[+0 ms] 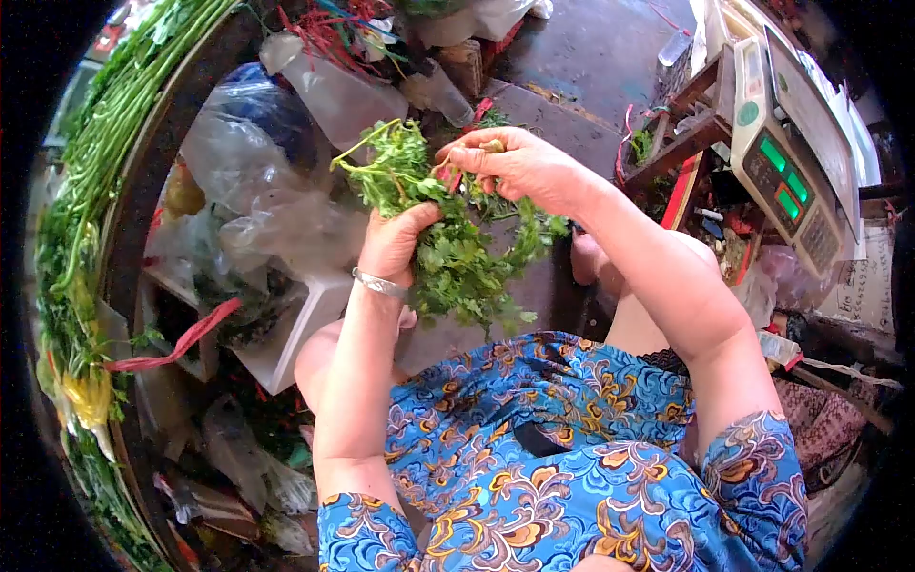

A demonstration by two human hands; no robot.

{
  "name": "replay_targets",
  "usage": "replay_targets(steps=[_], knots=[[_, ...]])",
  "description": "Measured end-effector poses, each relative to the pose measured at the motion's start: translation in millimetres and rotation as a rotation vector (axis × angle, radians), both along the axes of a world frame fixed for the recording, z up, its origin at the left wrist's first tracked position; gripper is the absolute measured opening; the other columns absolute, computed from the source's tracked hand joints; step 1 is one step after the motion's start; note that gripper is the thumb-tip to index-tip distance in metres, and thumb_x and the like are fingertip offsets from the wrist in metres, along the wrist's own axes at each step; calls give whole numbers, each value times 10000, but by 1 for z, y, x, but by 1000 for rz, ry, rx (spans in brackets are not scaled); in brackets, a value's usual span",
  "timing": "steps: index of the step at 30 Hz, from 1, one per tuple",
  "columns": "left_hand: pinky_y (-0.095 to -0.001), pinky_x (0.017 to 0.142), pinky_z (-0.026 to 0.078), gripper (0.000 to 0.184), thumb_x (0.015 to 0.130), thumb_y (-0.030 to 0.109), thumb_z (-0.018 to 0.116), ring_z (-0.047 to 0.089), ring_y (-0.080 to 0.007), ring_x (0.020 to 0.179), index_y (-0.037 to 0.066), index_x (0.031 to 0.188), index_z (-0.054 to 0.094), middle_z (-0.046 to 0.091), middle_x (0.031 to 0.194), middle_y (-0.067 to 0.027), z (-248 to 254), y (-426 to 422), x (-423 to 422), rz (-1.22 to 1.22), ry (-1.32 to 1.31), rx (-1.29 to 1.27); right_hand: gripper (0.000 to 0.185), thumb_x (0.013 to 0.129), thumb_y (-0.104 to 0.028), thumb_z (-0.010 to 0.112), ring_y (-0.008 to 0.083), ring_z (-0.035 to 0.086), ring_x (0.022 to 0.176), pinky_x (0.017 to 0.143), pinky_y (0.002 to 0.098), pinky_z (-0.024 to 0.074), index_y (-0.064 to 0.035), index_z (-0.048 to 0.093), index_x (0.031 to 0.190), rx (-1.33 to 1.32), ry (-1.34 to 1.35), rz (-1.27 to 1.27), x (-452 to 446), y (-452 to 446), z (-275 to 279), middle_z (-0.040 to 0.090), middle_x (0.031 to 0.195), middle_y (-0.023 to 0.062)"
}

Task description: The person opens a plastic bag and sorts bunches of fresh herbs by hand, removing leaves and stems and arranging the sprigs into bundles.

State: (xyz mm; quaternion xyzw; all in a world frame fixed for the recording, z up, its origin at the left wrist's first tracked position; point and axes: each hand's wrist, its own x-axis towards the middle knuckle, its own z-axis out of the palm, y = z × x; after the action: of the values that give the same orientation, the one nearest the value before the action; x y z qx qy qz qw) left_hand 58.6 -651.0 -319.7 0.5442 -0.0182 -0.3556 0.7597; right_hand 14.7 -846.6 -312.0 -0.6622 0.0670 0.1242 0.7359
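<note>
A leafy bunch of green herbs [462,267] hangs in front of me above my lap. My left hand [393,243], with a silver bracelet at the wrist, is wrapped round the bunch from its left side. At the upper right of the bunch, my right hand [500,167] has its fingers pressed together by the stems, pinching something thin and yellowish that is too small to make out. Pale stems stick out to the left above my left thumb.
Green vegetables [81,219] line a ledge at the left, with a red strip [181,338] hanging off it. Plastic bags [276,191] and a white box [305,329] lie beside my left arm. A scale [786,172] with lit green digits stands at the right.
</note>
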Motion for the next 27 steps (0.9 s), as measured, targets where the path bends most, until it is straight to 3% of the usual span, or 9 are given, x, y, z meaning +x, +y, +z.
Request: replay_targets(steps=[6,9,14,17,19,21,23,25,27], knots=[[-289,749,514,339,722,-29,649,625,-143,819,8,1058,629,666,941,-43,-12,-2,-2,-40,-146,110,370,947,-412,506,57,506,760,602,218,395,-90,605,792,89,-154,-365,11,-17,-15,650,802,18],[-290,790,509,322,726,-17,673,634,-150,831,12,1044,633,676,951,-47,-7,-4,-8,-83,-274,254,393,964,-365,471,77,488,594,548,237,389,-80,597,725,-331,-315,-527,10,-35,7,606,687,3],[-290,794,498,343,730,-12,694,611,-136,879,38,1061,622,663,996,-20,-21,-10,-14,-244,-390,340,187,811,-183,720,63,579,716,667,232,481,-28,656,896,-319,-469,-353,2,-17,28,660,764,17],[-297,804,493,339,738,-4,693,602,-128,883,42,1066,619,661,1000,-28,-40,-11,-15,-332,-484,444,192,832,-139,700,30,565,766,673,198,458,-25,654,979,-244,-341,-205,0,-3,34,634,787,-14],[-306,688,498,266,705,82,687,615,-124,731,31,962,646,681,819,-77,-43,-15,-18,-282,-750,465,196,846,-156,686,48,573,750,679,222,473,-19,651,980,-349,-284,-96,1,-1,29,657,782,19],[-314,689,496,279,699,123,696,608,-123,724,45,963,649,676,808,-100,-40,-13,-17,-372,-694,550,163,864,-166,665,43,560,743,685,230,470,-32,659,958,-385,-279,-34,5,-4,18,656,788,3],[-292,768,496,326,732,14,706,597,-123,834,31,1046,623,669,946,-21,-35,-15,-14,-410,-630,582,194,851,-206,674,63,560,693,637,247,465,-22,667,916,-222,-357,-100,7,-12,12,663,766,15],[-279,749,492,349,689,28,761,590,-111,816,31,1014,636,660,930,-1,-22,-15,-8,-315,-341,428,157,862,-180,662,53,548,709,650,232,462,-27,664,893,-243,-390,-249,3,-21,22,654,793,-13],[-264,743,486,368,675,34,770,585,-106,806,35,1017,635,651,917,7,-4,-12,-2,-327,-317,393,191,872,-255,671,-10,462,652,532,160,358,-70,662,920,-125,-330,-336,-1,-28,26,588,747,-73]])
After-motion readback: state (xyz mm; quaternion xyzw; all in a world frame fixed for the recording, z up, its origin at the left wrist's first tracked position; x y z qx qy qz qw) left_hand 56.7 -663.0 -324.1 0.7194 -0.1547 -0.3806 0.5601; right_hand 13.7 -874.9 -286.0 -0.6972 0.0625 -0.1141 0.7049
